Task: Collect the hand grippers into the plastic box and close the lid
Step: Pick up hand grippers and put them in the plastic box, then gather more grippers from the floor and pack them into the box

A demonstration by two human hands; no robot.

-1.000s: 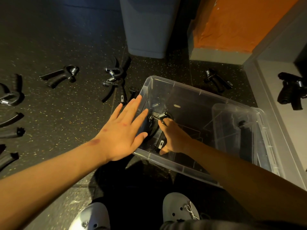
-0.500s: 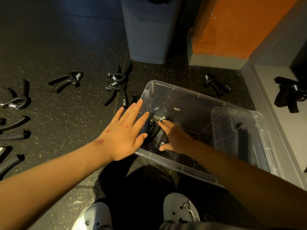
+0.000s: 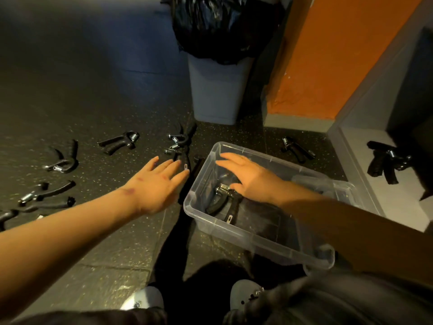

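Observation:
A clear plastic box (image 3: 199, 216) stands open on the dark floor in front of me. One black hand gripper (image 3: 222, 202) lies inside it near the left end. My right hand (image 3: 246, 174) hovers over the box above that gripper, fingers spread, holding nothing. My left hand (image 3: 157, 184) reaches out left of the box, fingers straight, its tips near a pair of grippers (image 3: 180, 146) on the floor. More grippers lie at the left (image 3: 119, 143) (image 3: 63, 160) (image 3: 44, 195). The clear lid (image 3: 328, 186) sits in the box's right end.
A grey bin (image 3: 215, 90) with a black bag stands behind the box. Another gripper (image 3: 295, 150) lies right of the bin, and several rest on the grey ledge (image 3: 386, 163) at the right. An orange wall panel (image 3: 328, 55) rises behind. My shoes (image 3: 243, 294) are below.
My right hand let go of the gripper in the box and lifted with fingers spread. My left hand left the box wall and moved toward the grippers on the floor. The camera tilted up.

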